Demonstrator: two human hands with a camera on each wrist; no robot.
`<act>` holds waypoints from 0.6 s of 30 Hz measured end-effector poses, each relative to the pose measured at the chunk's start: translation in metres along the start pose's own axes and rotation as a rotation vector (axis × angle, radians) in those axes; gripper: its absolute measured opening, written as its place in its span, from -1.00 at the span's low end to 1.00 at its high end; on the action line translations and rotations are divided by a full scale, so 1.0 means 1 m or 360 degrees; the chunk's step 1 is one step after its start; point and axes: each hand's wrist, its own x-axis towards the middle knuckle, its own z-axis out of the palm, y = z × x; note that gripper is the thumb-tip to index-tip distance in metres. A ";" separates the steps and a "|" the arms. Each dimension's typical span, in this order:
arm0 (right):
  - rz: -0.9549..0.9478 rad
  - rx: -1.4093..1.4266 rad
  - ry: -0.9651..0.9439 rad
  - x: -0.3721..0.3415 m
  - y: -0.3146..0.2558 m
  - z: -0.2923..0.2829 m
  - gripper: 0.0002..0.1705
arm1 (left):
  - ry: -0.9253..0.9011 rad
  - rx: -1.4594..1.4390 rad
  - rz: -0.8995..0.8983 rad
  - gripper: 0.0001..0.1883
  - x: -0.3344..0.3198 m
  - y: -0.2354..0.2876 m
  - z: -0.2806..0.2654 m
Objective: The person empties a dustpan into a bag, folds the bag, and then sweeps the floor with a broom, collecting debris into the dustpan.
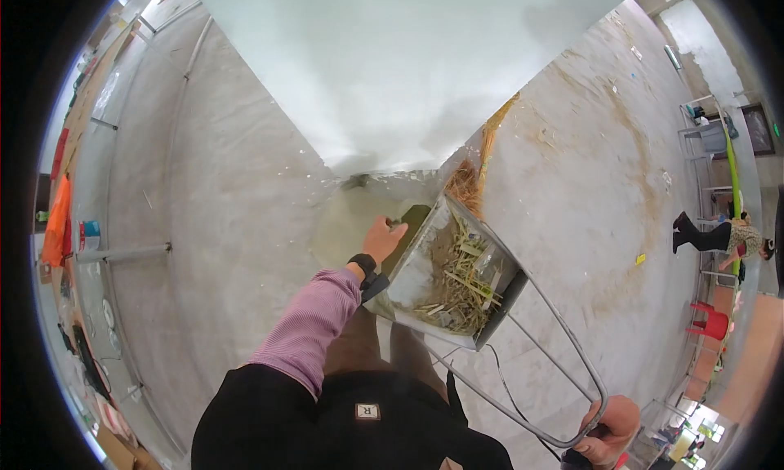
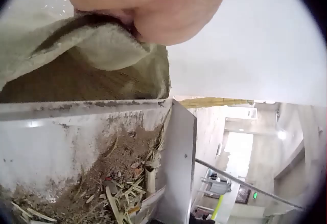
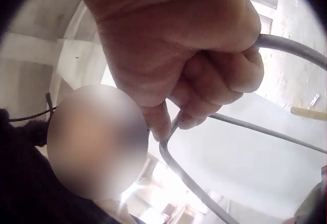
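Note:
My left hand (image 1: 382,240) pinches the rim of a pale cloth-like sack (image 2: 110,50), holding its mouth up. A metal dustpan (image 1: 418,286) lies tilted with its front edge right at the sack's opening. Inside the pan are straw bits (image 1: 467,278) and brown dirt (image 2: 107,160). My right hand (image 1: 612,433) grips the far end of the dustpan's bent metal handle (image 1: 563,316), fingers curled round the bar in the right wrist view. The sack's lower part is hidden behind the arm and pan.
A white pillar (image 1: 408,70) stands just ahead of the sack. Reddish broom bristles (image 1: 464,186) and a yellow strip (image 1: 492,135) lie beside its base. Straw litters the floor (image 1: 572,184) at right. Far right are a person (image 1: 710,237) and a red stool (image 1: 709,321).

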 end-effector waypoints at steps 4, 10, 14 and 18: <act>-0.0136 -0.0079 -0.0049 0.007 0.000 0.003 -0.60 | -0.0202 0.0119 0.0056 -0.52 0.006 -0.001 -0.004; -0.0055 -0.0029 -0.0113 0.012 0.002 -0.004 -0.55 | -0.0206 -0.0016 -0.0033 -0.56 0.035 -0.008 0.015; -0.0227 -0.0164 -0.0231 0.019 0.007 -0.019 -0.51 | -0.0030 -0.0027 0.0044 -0.60 0.046 -0.005 0.032; -0.0261 -0.0043 -0.0221 0.021 0.022 -0.028 -0.49 | -0.0046 -0.0048 -0.0033 -0.53 0.069 0.005 0.050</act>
